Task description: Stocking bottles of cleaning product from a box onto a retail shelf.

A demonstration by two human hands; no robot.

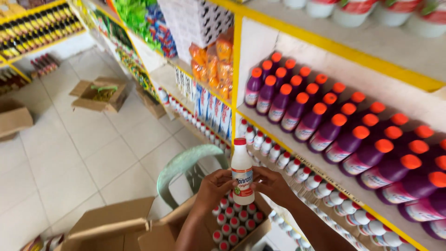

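1. Both hands grip one small white plastic bottle (242, 171) with a red screw cap. The left hand (214, 187) wraps its lower left side and the right hand (272, 184) closes on its lower right side, fingers touching the label band.
2. The bottle stands upright, its long axis vertical, cap up, between the two hands and just above them. Neither hand is clearly nearer; they meet it at the same height.
3. It is held directly over an open cardboard box (253, 232) packed with matching red-capped bottles (230, 221) standing upright in rows.
4. To the right, just beyond the right hand, a lower yellow-edged shelf (325, 179) carries a row of the same small white bottles.
5. The shelf above holds smooth, glossy purple bottles (325, 125) with orange caps.
6. A pale green plastic chair (181, 167) stands behind the box, on a white tiled floor (79, 153) with other cardboard boxes (100, 93) well apart.
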